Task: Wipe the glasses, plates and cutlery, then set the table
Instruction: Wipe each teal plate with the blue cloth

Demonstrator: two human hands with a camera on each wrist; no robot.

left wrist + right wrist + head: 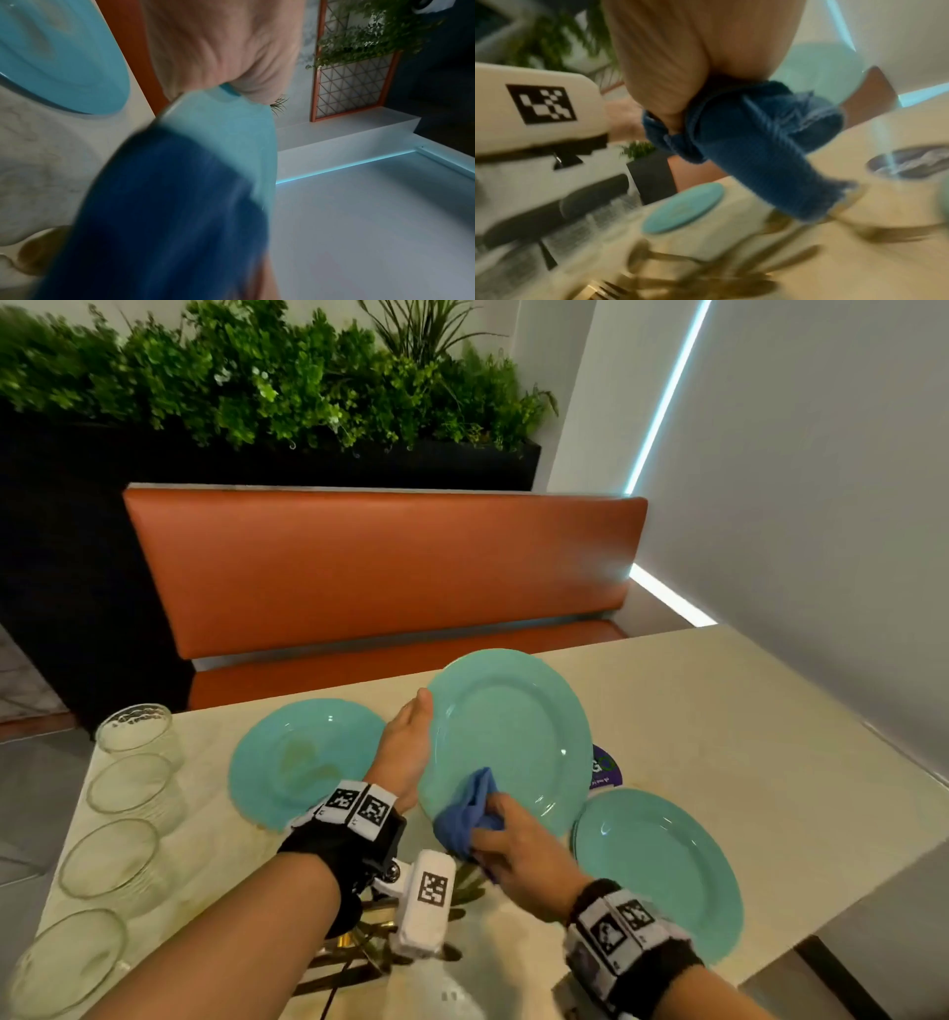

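Note:
My left hand [411,752] grips the left rim of a turquoise plate [513,731], holding it tilted up above the table with its face toward me. My right hand [518,850] clutches a bunched blue cloth [470,814] and presses it against the plate's lower left. In the left wrist view the plate [231,130] and the cloth [167,213] fill the middle, blurred. The right wrist view shows the cloth [757,138] under my palm. A stained plate [303,762] lies flat at the left. Another stack of plates [662,865] lies at the right.
Several clear glasses [136,737] line the table's left edge. Gold cutlery [359,952] lies near me under my wrists. A purple coaster [606,767] peeks out behind the held plate. An orange bench [380,567] stands beyond the cream table [744,711].

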